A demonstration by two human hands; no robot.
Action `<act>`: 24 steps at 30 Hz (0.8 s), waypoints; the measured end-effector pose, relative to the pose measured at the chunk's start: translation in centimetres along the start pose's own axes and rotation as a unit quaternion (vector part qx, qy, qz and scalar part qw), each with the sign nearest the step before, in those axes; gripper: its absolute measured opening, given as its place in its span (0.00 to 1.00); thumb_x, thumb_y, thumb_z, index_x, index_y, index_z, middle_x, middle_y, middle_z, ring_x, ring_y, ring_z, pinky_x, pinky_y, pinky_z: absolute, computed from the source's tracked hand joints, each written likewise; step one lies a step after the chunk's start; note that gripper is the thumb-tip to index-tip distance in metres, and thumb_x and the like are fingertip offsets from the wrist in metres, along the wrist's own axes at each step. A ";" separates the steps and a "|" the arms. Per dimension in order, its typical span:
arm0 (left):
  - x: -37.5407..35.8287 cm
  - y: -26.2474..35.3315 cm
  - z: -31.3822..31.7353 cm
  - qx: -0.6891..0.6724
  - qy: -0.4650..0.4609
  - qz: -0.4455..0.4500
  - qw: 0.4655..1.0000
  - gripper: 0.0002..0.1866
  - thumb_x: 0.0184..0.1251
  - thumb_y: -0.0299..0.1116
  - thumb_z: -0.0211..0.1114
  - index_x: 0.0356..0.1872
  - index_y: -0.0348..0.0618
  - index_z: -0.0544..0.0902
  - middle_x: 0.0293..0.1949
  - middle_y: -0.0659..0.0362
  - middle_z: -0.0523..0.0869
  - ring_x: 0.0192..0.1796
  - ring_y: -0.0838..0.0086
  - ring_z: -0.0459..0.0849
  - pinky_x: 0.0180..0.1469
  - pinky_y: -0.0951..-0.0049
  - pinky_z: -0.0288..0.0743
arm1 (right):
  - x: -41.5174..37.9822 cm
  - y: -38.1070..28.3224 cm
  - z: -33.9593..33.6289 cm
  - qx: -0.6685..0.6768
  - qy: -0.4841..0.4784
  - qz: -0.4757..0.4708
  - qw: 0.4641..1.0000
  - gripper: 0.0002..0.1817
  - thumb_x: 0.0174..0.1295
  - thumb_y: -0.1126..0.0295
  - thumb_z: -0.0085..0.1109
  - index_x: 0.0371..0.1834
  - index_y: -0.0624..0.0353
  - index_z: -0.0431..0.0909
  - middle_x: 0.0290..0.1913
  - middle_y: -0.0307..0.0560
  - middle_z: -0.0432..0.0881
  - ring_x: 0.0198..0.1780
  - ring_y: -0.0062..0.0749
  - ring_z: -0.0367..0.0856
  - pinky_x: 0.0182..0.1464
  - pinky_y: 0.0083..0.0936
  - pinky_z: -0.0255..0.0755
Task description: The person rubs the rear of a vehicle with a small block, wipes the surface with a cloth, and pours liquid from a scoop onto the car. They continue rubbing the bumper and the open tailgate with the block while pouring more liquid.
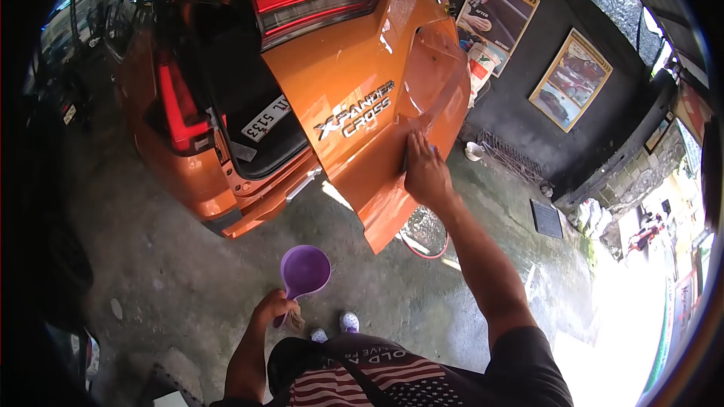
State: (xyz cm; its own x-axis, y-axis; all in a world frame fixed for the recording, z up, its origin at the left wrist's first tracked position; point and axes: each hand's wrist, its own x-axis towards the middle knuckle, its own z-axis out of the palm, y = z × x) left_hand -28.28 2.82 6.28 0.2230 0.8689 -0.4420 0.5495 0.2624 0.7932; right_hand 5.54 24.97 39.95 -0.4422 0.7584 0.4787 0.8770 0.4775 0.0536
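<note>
My left hand (276, 306), low in the view, is closed around the handle of a purple dipper (305, 270). A brownish cloth (295, 319) hangs from the same hand. With the arm stretched out, my right hand (428, 172) presses against the orange tailgate (362, 158), to the right of the raised "XPANDER CROSS" lettering (358, 111). Its fingers are together over a small dark thing, mostly hidden under the palm. Around the hand the panel looks duller than the glossy paint near the tail light (317, 7).
The orange car body (188, 185) stands behind the raised tailgate at left. Below the tailgate is a round red-rimmed thing (424, 241), partly hidden. Framed pictures (572, 79) hang on the dark wall. A wire rack (511, 157) and white cup (473, 151) sit by the wall.
</note>
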 end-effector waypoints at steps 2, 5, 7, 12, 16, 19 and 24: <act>-0.2 -0.4 0.1 -0.042 0.022 0.057 0.997 0.19 0.47 0.43 0.68 0.29 0.34 0.86 0.23 0.47 0.85 0.28 0.67 0.86 0.35 0.65 0.76 | -1.3 -1.9 -0.2 0.038 0.029 -0.015 0.999 0.33 0.58 0.79 0.45 0.71 0.71 0.58 0.72 0.64 0.64 0.73 0.54 0.64 0.72 0.53 0.58; -1.8 0.6 -0.3 -0.026 0.031 0.028 0.999 0.19 0.47 0.43 0.68 0.29 0.33 0.85 0.23 0.48 0.85 0.29 0.69 0.86 0.35 0.65 0.76 | 0.7 0.4 -1.7 0.021 -0.017 0.023 0.999 0.32 0.58 0.79 0.46 0.69 0.72 0.59 0.71 0.69 0.64 0.73 0.57 0.64 0.72 0.53 0.59; -1.6 -1.8 0.3 -0.024 0.008 0.009 1.000 0.19 0.47 0.43 0.67 0.29 0.33 0.86 0.23 0.49 0.86 0.29 0.71 0.86 0.35 0.66 0.76 | 1.3 1.4 -1.2 0.031 -0.032 0.040 0.998 0.31 0.58 0.78 0.47 0.68 0.73 0.60 0.71 0.71 0.63 0.73 0.59 0.64 0.71 0.53 0.60; -3.5 1.3 -0.8 -0.067 0.051 0.001 0.996 0.18 0.47 0.43 0.68 0.28 0.35 0.86 0.22 0.50 0.85 0.28 0.71 0.85 0.35 0.67 0.75 | -0.8 -1.8 -0.5 -0.002 0.013 -0.021 1.000 0.37 0.53 0.81 0.46 0.72 0.74 0.56 0.72 0.70 0.62 0.73 0.59 0.63 0.73 0.51 0.57; -5.2 -0.1 -0.3 -0.062 0.029 -0.031 0.997 0.15 0.47 0.40 0.68 0.29 0.38 0.88 0.25 0.52 0.87 0.29 0.69 0.86 0.36 0.67 0.76 | 1.2 0.4 -0.3 0.032 0.011 0.035 0.999 0.35 0.57 0.78 0.51 0.70 0.77 0.58 0.71 0.72 0.63 0.72 0.60 0.65 0.71 0.51 0.60; -5.4 1.1 -1.0 -0.055 0.052 -0.012 0.997 0.14 0.47 0.39 0.68 0.29 0.38 0.88 0.25 0.54 0.88 0.29 0.70 0.86 0.36 0.68 0.76 | -2.7 -5.0 -0.4 -0.046 0.045 -0.061 0.996 0.33 0.58 0.77 0.50 0.70 0.77 0.58 0.70 0.71 0.66 0.71 0.59 0.66 0.71 0.48 0.61; -5.2 -1.3 -0.3 -0.090 0.043 -0.079 0.992 0.14 0.46 0.38 0.69 0.29 0.37 0.88 0.24 0.55 0.87 0.29 0.71 0.86 0.36 0.68 0.76 | -0.7 -2.2 -1.6 0.023 0.059 -0.029 0.998 0.28 0.58 0.78 0.50 0.64 0.80 0.64 0.65 0.75 0.70 0.67 0.62 0.71 0.69 0.45 0.65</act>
State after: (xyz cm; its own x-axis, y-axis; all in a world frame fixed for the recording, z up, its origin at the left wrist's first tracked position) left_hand -30.39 -1.93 7.63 0.0726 0.8414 -0.5355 0.4178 0.4619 0.7824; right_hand 4.19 22.68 40.96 -0.4644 0.6724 0.5764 0.8398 0.5409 0.0457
